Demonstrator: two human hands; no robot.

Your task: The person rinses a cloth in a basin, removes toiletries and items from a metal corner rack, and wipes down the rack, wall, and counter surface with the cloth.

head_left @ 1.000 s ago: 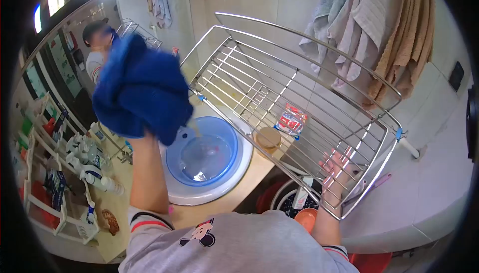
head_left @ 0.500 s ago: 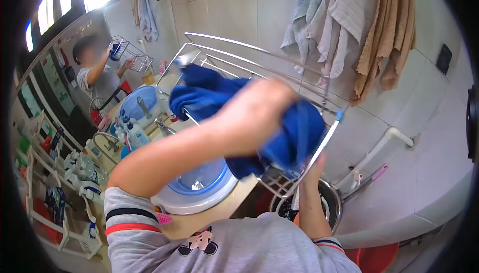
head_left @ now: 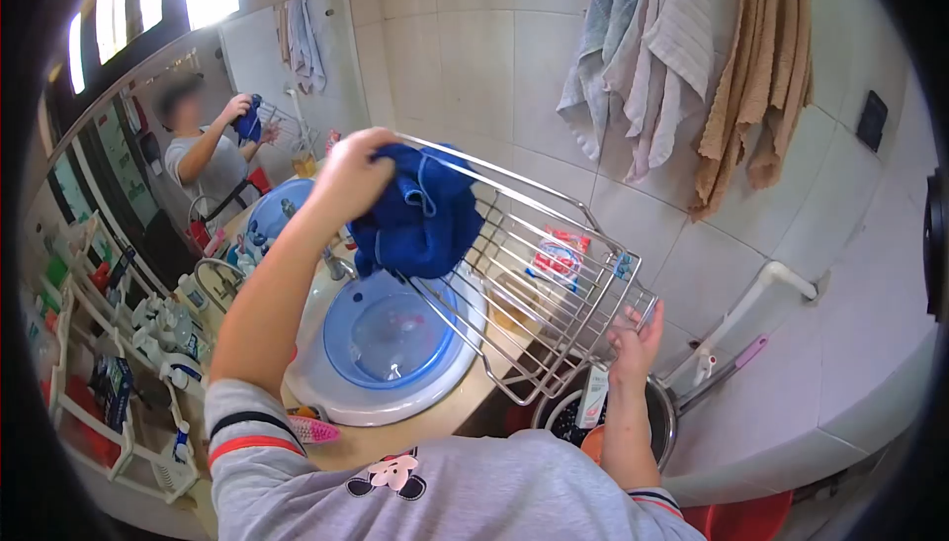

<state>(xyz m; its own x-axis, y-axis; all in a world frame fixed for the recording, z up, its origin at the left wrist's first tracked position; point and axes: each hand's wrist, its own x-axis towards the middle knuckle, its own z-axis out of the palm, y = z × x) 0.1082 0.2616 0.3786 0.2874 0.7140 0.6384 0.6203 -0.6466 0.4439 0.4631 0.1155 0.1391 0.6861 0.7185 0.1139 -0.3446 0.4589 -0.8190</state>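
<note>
My left hand (head_left: 354,177) is closed on a dark blue cloth (head_left: 427,229), pressing it around the upper left end of a metal wire rack (head_left: 554,314). The cloth is bunched and hides that end of the rack. At the other end, my right hand (head_left: 636,341) grips the rack by its lower right corner. The rack is held tilted in the air, partly above a blue basin (head_left: 341,338) of water standing in the white sink (head_left: 435,405).
Towels (head_left: 682,37) hang on the tiled wall. A red and blue packet (head_left: 560,252) lies on the counter (head_left: 502,355) behind the rack. Below my right hand is a metal pot (head_left: 668,412) with a white box (head_left: 593,398). Bottles crowd the left, beside a mirror (head_left: 297,56).
My left hand has moved left with the cloth, from the rack's right part to its upper left end. The rack has tilted, its left end lower, exposing its bars and the basin.
</note>
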